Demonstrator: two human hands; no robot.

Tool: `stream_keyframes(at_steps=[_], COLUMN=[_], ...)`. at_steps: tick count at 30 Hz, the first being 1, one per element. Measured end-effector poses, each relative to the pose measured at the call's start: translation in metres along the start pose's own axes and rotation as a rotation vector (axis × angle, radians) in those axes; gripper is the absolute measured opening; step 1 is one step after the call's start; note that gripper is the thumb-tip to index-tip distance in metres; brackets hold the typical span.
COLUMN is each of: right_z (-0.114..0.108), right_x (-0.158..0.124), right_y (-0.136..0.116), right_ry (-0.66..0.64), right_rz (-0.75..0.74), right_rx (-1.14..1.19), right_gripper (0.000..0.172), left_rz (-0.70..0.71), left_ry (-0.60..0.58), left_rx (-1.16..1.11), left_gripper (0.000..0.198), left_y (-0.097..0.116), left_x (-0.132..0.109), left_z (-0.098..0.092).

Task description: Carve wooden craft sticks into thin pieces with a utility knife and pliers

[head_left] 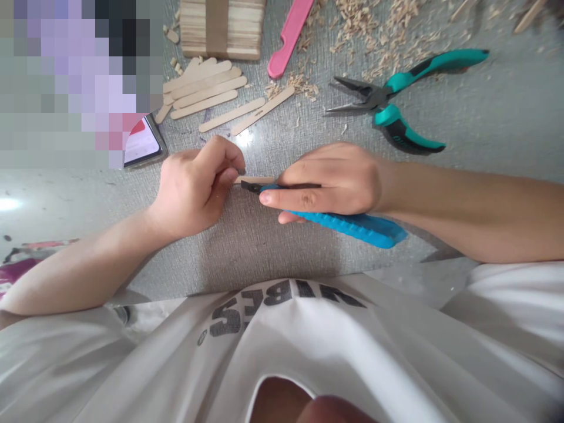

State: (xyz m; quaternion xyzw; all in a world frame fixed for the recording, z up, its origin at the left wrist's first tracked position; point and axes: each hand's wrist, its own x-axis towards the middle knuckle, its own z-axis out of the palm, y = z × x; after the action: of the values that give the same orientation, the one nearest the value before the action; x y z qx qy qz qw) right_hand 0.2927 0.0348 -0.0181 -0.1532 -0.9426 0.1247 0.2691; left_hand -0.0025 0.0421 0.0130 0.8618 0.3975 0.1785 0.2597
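Now the left hand pinches a stick lying left-right; the right hand grips a knife pointing left.

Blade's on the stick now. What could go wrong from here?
1. The blue knife in the right hand points its blade toward the left hand, whose fingers pinch the wooden stick right beside the tip; a slip could cut them.
2. The stick seems held at one end only, so it might twist or snap under pressure.
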Motion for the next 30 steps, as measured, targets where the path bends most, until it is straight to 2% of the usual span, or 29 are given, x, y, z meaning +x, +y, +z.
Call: stream_keyframes(at_steps=[11,15,19,22,26,30], right_z=[0.001,0.009,0.014,0.009,0.001,0.008], right_x=[0.001,-0.003,-0.006,-0.003,0.002,-0.005], right_y=[0.001,0.002,0.002,0.000,-0.002,0.000], right_ry=[-0.008,0.035,0.017,0.007,0.010,0.017], right_rz=[-0.003,-0.010,-0.015,-0.048,-0.117,-0.103], right_rx=[-0.002,0.034,0.020,-0.032,-0.065,-0.053], right_gripper=[0.040,0.044,0.042,0.038,0.037,0.038], left_rz=[0.016,0.009,0.141,0.228,0.184,0.141], left_ry=[-0.043,-0.060,-0.068,-0.069,-0.134,-0.205], left_rx=[-0.053,-0.095,-0.151,-0.161,-0.156,-0.172], left_gripper=[0.002,0.012,0.018,0.024,0.028,0.026], left_y=[-0.005,-0.005,-0.010,-0.013,-0.010,-0.007], left_x=[0.001,0.004,0.007,0.010,0.012,0.013], left_z=[-0.001,-0.001,0.000,0.000,-0.004,-0.008])
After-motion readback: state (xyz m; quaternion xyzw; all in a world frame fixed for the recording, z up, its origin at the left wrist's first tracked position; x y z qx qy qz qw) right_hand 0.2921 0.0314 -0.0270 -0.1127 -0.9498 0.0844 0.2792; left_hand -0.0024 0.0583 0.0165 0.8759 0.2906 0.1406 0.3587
